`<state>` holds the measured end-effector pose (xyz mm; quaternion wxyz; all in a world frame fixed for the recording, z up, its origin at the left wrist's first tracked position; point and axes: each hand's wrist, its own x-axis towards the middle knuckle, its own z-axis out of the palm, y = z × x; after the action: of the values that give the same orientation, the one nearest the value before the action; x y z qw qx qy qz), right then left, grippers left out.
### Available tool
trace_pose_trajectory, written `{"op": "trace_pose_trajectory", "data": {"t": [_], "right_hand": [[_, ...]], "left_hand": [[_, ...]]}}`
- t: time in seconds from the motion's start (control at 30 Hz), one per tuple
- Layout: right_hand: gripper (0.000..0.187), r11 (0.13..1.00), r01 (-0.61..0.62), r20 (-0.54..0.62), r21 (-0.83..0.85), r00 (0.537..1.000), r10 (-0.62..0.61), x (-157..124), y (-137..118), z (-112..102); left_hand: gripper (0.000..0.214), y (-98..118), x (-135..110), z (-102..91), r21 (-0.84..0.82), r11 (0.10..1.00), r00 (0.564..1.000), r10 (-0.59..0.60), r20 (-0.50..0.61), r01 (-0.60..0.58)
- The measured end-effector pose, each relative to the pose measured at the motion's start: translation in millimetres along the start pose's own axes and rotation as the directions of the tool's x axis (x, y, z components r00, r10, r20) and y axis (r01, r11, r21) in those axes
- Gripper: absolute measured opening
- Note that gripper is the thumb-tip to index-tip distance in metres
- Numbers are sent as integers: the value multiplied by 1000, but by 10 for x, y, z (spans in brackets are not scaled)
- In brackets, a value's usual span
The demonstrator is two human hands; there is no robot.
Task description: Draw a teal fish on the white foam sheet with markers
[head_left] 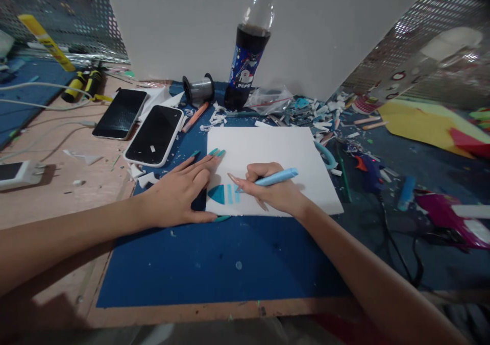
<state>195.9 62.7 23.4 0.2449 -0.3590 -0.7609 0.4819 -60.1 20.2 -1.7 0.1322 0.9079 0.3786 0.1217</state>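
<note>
A white sheet (275, 151) lies on a blue cutting mat (214, 263). Near the sheet's lower left corner are blue shapes (224, 194): a triangle and two narrow strips. My left hand (179, 189) lies flat with fingers stretched out, pressing the sheet's left edge. My right hand (268, 189) is closed round a light blue pen-like tool (276, 177), whose tip touches the sheet beside the strips.
Two phones (155, 134) lie face up at the left of the mat. A cola bottle (247, 54) and a wire spool (198, 87) stand behind the sheet. Paper scraps (314, 113) and a glue gun (369, 171) are at the right. A white board stands at the back.
</note>
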Motion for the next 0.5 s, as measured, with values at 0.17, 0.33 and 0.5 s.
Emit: {"op": "trace_pose_trajectory", "data": {"t": [0.17, 0.33, 0.5], "right_hand": [[51, 1000, 8, -27, -2, 1000, -8, -1, 7, 5], [48, 998, 22, 80, 57, 996, -26, 5, -29, -11], [49, 1000, 14, -27, 10, 1000, -14, 2, -26, 0]], "left_hand": [[62, -5, 3, -4, 12, 1000, 1000, 4, -2, -4], [62, 3, 8, -19, 11, 1000, 1000, 0, 4, 0], [59, -3, -1, -2, -4, 1000, 1000, -12, -1, 12]]}}
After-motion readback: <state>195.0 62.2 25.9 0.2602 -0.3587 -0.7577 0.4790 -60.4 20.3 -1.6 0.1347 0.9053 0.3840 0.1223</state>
